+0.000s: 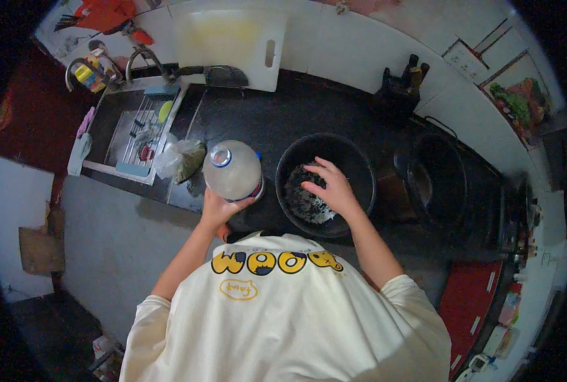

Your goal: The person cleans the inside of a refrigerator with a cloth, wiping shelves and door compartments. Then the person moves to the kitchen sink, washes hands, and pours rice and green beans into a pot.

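The person's left hand (220, 209) is gripping a clear bottle (234, 177); the right hand (334, 191) is hovering, fingers spread, over a black basin (355, 163).

Black tabletop (258, 114) | near front edge: 1 black bowl (355, 160) | back edge: 1 white cutting board (239, 39), 1 dark knife block (398, 93) | left: 1 plastic bag (187, 160)

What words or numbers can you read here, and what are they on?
I won't copy words out, but here's where they are:
Cream shirt: big yellow letters with dark outlines.
Same shirt: small yellow writing inside a yellow bubble.
Big clear bottle: its label is mostly hidden, too small to read.
Yellow bottle, top left: too blurred to read.
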Demonstrator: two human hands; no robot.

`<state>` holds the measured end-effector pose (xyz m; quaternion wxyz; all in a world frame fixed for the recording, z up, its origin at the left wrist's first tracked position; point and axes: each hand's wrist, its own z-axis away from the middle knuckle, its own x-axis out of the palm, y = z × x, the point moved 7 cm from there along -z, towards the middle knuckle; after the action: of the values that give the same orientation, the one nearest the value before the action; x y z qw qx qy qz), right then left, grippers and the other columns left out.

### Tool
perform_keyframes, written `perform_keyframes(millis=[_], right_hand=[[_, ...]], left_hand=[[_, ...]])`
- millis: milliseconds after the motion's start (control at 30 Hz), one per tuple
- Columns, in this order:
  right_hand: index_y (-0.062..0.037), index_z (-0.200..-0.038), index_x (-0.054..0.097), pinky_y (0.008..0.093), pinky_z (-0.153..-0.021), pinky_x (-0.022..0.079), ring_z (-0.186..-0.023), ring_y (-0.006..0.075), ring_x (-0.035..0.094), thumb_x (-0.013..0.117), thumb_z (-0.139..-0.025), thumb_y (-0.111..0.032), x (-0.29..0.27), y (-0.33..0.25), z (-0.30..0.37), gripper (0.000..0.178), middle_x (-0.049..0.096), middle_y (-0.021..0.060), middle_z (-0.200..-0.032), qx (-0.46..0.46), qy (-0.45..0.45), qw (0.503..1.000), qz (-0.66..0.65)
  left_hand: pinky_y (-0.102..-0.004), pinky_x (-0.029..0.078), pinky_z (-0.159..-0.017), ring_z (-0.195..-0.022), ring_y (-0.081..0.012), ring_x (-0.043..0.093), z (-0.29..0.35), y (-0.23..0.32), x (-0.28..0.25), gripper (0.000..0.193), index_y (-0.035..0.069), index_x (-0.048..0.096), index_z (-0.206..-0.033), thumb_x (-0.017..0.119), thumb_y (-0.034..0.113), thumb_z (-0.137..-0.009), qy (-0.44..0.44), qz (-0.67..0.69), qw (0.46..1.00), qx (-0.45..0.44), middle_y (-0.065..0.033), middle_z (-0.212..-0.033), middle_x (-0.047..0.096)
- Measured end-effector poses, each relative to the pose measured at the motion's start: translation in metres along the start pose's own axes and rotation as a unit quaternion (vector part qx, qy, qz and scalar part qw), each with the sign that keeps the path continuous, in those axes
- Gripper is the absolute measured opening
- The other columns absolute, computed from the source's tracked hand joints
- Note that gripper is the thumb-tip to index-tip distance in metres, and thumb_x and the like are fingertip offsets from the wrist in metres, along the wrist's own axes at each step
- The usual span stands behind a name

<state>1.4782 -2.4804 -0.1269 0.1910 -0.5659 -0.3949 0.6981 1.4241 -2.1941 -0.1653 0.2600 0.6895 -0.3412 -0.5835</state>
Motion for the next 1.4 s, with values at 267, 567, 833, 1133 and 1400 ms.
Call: perform_keyframes(millis=[267,567,833,1133,1400], right_hand=[[-0.0084,-0.151,0.027,0.0488,-0.118,0.004,-0.147,0.0292,0.013,0.024,-0.09,-0.076,0.005,0.006,0.01,0.091,0.023,0.0141,-0.157,0.171,-0.06,0.713,-0.677],[-0.0034,-0.135,0.047,0.0399,-0.111,0.029,-0.127,0.0251,0.047,0.037,-0.1,-0.05,-0.025,0.0,0.011,0.059,0.051,0.0138,-0.138,0.112,0.11,0.838,-0.523],[-0.0106,-0.14,0.045,0.0381,-0.109,0.027,-0.134,0.024,0.04,0.051,-0.093,-0.055,0.009,0.016,0.008,0.064,0.048,0.0087,-0.141,0.202,0.038,0.887,-0.413],[-0.0067,-0.146,0.036,0.0356,-0.104,0.033,-0.133,0.0207,0.041,0.03,-0.094,-0.068,-0.016,-0.013,0.014,0.08,0.04,0.0103,-0.149,0.159,-0.06,0.669,-0.724],[-0.0107,-0.148,0.033,0.0419,-0.103,0.039,-0.125,0.0264,0.049,0.03,-0.089,-0.075,0.007,-0.009,0.017,0.087,0.049,0.0097,-0.14,0.118,-0.075,0.584,-0.8]], left_hand=[[-0.0467,0.038,-0.105,-0.126,-0.0375,0.048,0.016,0.114,-0.084,0.084,-0.001,0.038,-0.139,0.072,0.046,-0.078,0.229,-0.035,0.927,0.295,-0.0217,-0.137,0.048],[-0.0505,0.035,-0.109,-0.13,-0.0356,0.045,-0.035,0.229,0.017,0.051,0.006,0.057,-0.126,0.07,0.01,-0.077,-0.07,0.034,0.918,0.388,-0.0179,-0.139,0.048],[-0.0452,0.034,-0.11,-0.131,-0.035,0.043,-0.035,0.202,0.035,0.045,0.005,0.055,-0.128,0.063,0.011,-0.084,-0.075,0.071,0.956,0.276,-0.0171,-0.141,0.046],[-0.0505,0.028,-0.113,-0.132,-0.035,0.042,-0.04,0.175,0.057,0.047,0.007,0.052,-0.131,0.063,0.011,-0.086,-0.109,0.071,0.955,0.266,-0.016,-0.141,0.045],[-0.0559,0.03,-0.11,-0.131,-0.0376,0.043,-0.048,0.184,0.069,0.041,0.006,0.059,-0.12,0.069,0.01,-0.08,-0.087,-0.041,0.945,0.311,-0.0177,-0.141,0.044]])
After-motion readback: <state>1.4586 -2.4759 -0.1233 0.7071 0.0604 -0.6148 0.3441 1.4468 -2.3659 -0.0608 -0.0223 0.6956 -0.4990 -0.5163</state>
